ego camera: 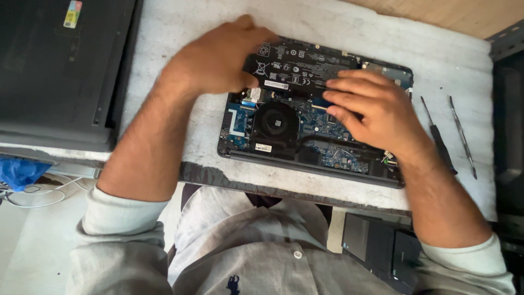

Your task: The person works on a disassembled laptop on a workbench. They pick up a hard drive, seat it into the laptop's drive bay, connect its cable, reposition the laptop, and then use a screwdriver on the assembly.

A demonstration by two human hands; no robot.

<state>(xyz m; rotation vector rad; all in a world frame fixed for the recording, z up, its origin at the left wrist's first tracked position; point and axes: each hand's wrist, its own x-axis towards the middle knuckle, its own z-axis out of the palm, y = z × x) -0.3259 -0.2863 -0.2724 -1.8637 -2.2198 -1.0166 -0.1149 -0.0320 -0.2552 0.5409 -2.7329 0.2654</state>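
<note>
Both bare arms reach forward, the left hand (pixel 215 57) curled with its thumb tucked under, the right hand (pixel 371 109) flat with fingers together.

the person wore a pale grey button-up shirt with a small white button on the placket and a little dark embroidered mark low on the front. both sleeves were pushed up past the forearms, showing a lighter, whitish lining at the rolled cuffs. the forearms were bare and hairy. the left hand (pixel 215 57) and right hand (pixel 371 109) were ungloved, without rings.
</note>
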